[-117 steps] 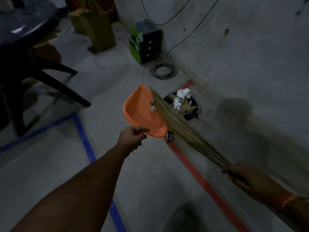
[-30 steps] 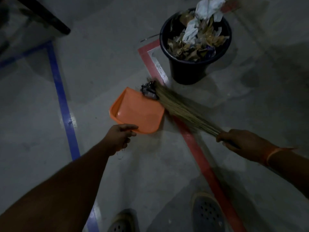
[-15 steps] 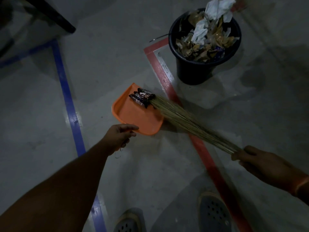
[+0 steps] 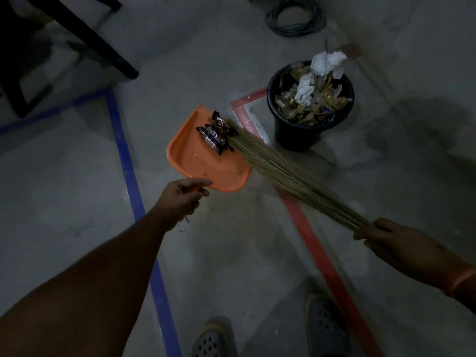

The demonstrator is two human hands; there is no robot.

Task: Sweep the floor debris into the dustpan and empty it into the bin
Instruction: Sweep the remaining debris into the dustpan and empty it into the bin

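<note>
Starting from the nearest part, two perforated clogs (image 4: 325, 328) are seen at the bottom edge, below and between the two hands, on the grey concrete floor (image 4: 77, 202). A blue tape line (image 4: 128, 176) runs on the floor just left of the left forearm, and a red tape line (image 4: 316, 248) runs between the hands, closer to the right one.

The left hand (image 4: 181, 199) is stretched forward, and its fingers are curled round the short handle of the orange dustpan (image 4: 203, 163), which is mostly hidden by them. The right hand (image 4: 386, 240) is closed round the bound end of the grass broom (image 4: 291, 173), with an orange band (image 4: 461, 280) worn on its wrist. The two hands are well apart.

Beyond the left hand, the dustpan is held with its open edge pointing away. Dark crumpled wrappers (image 4: 217, 134) are lying inside it, near the far edge, and the broom tips are touching them from the right side.

Further, beyond the broom tips and ahead of the right hand, a black bin (image 4: 298, 135) is standing on the floor, at the corner of the red tape. It is filled above its rim with paper and wrappers (image 4: 313, 99).

Far beyond the left hand, black chair legs (image 4: 92, 39) are visible, and a coiled cable (image 4: 293, 18) is lying beyond the bin.
</note>
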